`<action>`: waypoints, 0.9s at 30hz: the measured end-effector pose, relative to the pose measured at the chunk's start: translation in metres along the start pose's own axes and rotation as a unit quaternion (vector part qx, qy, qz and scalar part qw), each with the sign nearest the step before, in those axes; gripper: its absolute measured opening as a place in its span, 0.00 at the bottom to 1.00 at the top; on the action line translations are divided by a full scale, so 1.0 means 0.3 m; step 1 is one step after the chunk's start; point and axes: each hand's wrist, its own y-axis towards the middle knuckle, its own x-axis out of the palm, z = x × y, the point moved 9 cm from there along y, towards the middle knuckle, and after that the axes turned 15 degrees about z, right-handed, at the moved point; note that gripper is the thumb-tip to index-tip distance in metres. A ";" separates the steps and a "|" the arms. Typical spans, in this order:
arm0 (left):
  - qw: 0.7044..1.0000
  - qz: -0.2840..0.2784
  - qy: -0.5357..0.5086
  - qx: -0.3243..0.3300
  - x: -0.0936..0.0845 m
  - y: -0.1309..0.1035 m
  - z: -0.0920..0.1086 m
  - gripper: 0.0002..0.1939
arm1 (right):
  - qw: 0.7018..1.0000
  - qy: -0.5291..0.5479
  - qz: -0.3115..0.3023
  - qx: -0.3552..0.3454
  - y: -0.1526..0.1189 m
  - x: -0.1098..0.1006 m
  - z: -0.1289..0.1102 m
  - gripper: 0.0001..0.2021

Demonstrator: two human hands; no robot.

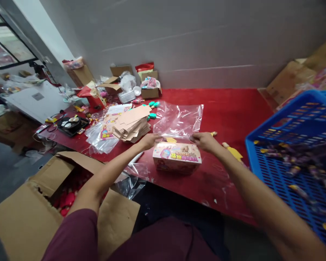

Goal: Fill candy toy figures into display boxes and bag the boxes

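A clear plastic bag [178,117] lies spread on the red table behind a printed box [177,156]. My left hand [150,141] pinches the bag's near edge at its left corner. At the right corner of that edge, my right hand [205,140] has its fingers closed on the plastic. The box stands just in front of both hands, its colourful pink-and-cream printed face toward me. Between the hands, a small yellow piece [170,140] shows behind the box. Another yellow item [233,151] lies on the table past my right forearm.
A stack of flat cardboard pieces [133,125] lies left of the bag, beside more clear bags [101,139]. At the right stands a blue crate [263,170] holding several small items. An open carton [24,214] with red things sits at lower left. Small boxes [150,93] line the wall.
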 end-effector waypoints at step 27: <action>0.992 -0.094 0.067 0.056 0.169 -0.487 -0.068 0.12 | 0.970 0.112 0.180 0.115 -0.564 0.113 0.099 0.08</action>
